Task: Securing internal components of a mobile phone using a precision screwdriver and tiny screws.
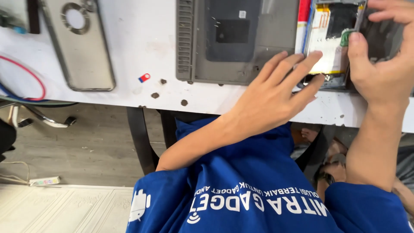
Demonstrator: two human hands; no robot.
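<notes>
An opened phone (332,43) lies at the table's near right edge, its white and yellow battery showing. My right hand (384,64) grips its dark right part, fingers curled over the far side and thumb pressed on a small green piece (346,38). My left hand (276,95) lies flat with fingers stretched out, fingertips resting on the phone's left edge and the battery. It clasps nothing.
A grey work mat (233,39) lies left of the phone. Farther left are a clear phone case (79,43), a small red and blue piece (144,77) and red and blue cables (26,86). Below the white table (142,26) are black legs (140,138) and a power strip (43,181).
</notes>
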